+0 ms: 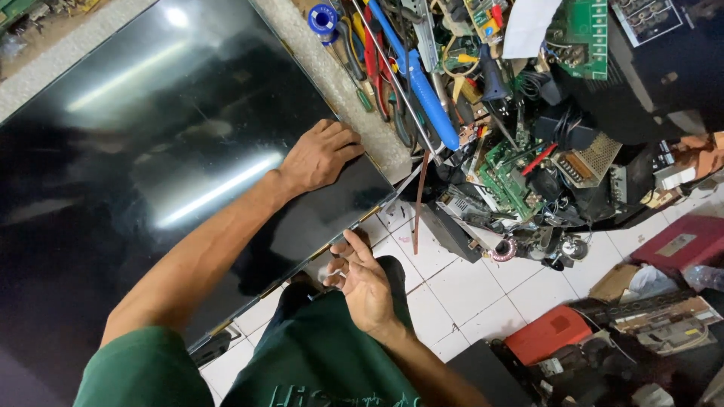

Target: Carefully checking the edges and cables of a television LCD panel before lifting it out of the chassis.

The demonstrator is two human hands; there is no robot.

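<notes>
head view, looking down. a large flat display panel [151,151], black and glossy with strip lights reflected in it, lies across a speckled bench top [332,75] and overhangs the white tiled floor [452,294]. the left hand [320,154] rests palm down on the panel's near corner, fingers curled loosely over the edge beside the bench top, gripping nothing. the right hand [362,279] hovers just below the panel's lower edge, fingers half open and empty (whether a fingertip touches the edge cannot be told). beyond the corner lies a heap of tools and parts: a blue-handled tool [422,90], green circuit boards [505,177], a spool of solder [324,19]; a red case [547,332] sits on the floor. judged from its thinness and sheen, the panel is probably light for its size, flexible, slippery and fragile; it looks best held by the frame edges with both hands well apart, never pressed on the face.
</notes>
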